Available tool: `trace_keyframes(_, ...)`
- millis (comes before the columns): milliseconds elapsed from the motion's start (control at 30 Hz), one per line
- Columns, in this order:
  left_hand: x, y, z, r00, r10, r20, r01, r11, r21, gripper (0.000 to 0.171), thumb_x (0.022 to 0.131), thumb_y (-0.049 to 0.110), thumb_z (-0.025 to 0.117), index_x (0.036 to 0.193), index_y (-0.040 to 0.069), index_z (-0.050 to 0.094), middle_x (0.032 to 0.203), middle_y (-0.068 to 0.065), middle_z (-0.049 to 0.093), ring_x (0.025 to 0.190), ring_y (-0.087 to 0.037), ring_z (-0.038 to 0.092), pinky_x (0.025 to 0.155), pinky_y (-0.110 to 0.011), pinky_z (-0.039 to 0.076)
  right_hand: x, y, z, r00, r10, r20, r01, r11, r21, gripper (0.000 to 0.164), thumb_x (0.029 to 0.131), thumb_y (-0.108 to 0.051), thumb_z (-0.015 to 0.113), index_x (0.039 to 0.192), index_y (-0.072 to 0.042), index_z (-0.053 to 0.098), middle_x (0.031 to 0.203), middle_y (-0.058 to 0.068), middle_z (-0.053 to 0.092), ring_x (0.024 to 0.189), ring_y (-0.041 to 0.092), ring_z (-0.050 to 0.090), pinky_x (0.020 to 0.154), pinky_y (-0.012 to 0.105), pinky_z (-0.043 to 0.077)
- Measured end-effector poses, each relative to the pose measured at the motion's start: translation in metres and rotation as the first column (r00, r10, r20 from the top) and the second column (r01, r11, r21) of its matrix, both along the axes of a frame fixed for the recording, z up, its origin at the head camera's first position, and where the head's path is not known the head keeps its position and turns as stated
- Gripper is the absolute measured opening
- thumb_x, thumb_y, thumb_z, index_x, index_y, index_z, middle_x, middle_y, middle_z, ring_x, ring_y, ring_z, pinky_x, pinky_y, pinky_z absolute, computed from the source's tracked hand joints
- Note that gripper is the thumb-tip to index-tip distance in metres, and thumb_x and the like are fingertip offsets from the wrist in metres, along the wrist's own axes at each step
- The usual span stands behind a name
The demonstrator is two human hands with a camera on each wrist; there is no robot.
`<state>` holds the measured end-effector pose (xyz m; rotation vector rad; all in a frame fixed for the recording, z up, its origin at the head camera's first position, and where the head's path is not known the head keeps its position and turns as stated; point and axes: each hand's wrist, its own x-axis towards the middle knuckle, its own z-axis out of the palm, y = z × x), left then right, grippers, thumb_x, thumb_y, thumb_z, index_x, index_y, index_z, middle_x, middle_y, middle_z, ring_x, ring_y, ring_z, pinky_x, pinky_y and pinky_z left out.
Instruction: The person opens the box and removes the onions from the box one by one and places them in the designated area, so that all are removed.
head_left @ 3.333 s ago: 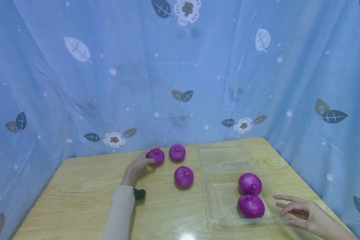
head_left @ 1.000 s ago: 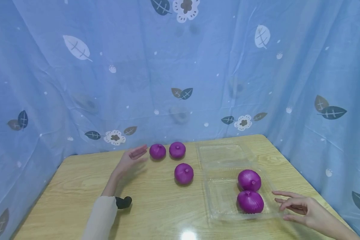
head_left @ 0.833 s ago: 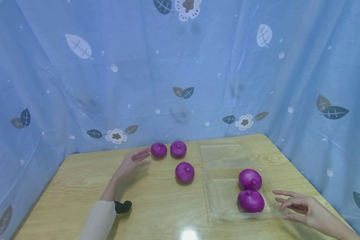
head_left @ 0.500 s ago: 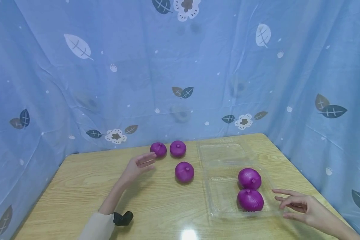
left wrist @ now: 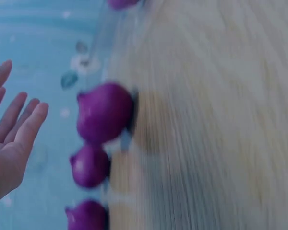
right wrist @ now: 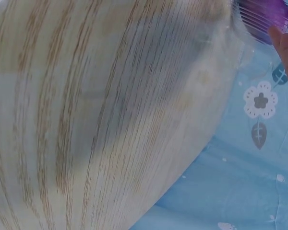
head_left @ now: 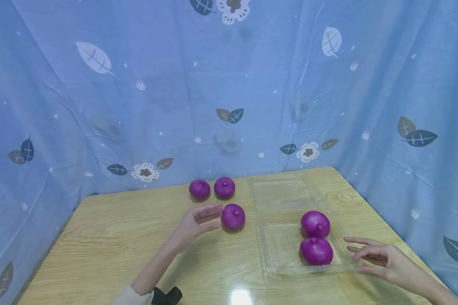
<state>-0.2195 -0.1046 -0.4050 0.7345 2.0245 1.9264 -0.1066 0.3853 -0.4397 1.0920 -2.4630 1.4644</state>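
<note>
The left hand (head_left: 196,221) hangs with fingers straight, holding nothing; the nearest loose purple onion (head_left: 233,216) lies just right of its fingertips, perhaps touching; the right hand (head_left: 381,257), relaxed, rests beside the clear plastic tray (head_left: 282,250), far from this onion.

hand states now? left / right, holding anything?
Left hand: open, fingers straight, holding nothing, right beside the nearest loose purple onion.
Right hand: open, fingers spread, holding nothing, by the edge of the clear tray.
</note>
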Motion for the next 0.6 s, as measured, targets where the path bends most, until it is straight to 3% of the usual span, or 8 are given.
trace_keyframes(167,0.011,0.028,0.004,0.995,-0.096,-0.025,0.096,0.995,0.004,0.047,0.086,0.004,0.069,0.131,-0.003,0.054,0.134,-0.024,0.052,0.124,-0.042,0.048,0.099,-0.04,0.046,0.001,-0.001,0.002,1.0,-0.005,0.01,0.005,1.0,0.009,0.03,0.076,0.018,0.068,0.098,-0.003,0.067,0.139,-0.011,0.05,0.117,0.001,0.054,0.088,0.01,0.046)
trace_keyframes(333,0.017,0.056,0.003,0.988,-0.152,-0.016,0.152,0.988,0.009,0.047,0.085,0.003,0.07,0.129,-0.004,0.055,0.132,-0.02,0.056,0.124,-0.041,0.048,0.094,-0.032,0.05,0.001,-0.002,0.004,1.0,-0.023,0.005,0.023,0.999,0.026,0.029,0.077,0.015,0.068,0.098,-0.003,0.067,0.138,-0.011,0.05,0.116,0.0,0.054,0.086,0.012,0.048)
trace_keyframes(467,0.018,0.079,-0.002,0.978,-0.206,-0.018,0.207,0.978,0.025,0.045,0.085,0.0,0.069,0.128,-0.005,0.056,0.132,-0.021,0.055,0.124,-0.041,0.049,0.092,-0.031,0.051,0.001,-0.001,0.004,1.0,-0.021,0.01,0.021,0.999,0.025,0.029,0.077,0.016,0.068,0.098,-0.003,0.067,0.138,-0.012,0.05,0.116,0.0,0.054,0.086,0.012,0.048)
trace_keyframes(600,0.015,0.1,-0.006,0.96,-0.275,-0.049,0.276,0.961,0.015,0.044,0.085,-0.003,0.068,0.127,-0.003,0.058,0.131,-0.02,0.056,0.121,-0.033,0.054,0.092,-0.029,0.051,0.001,0.0,0.002,1.0,-0.012,0.024,0.011,1.0,0.018,0.029,0.077,0.018,0.066,0.098,-0.003,0.067,0.139,-0.013,0.05,0.117,0.0,0.054,0.085,0.012,0.049)
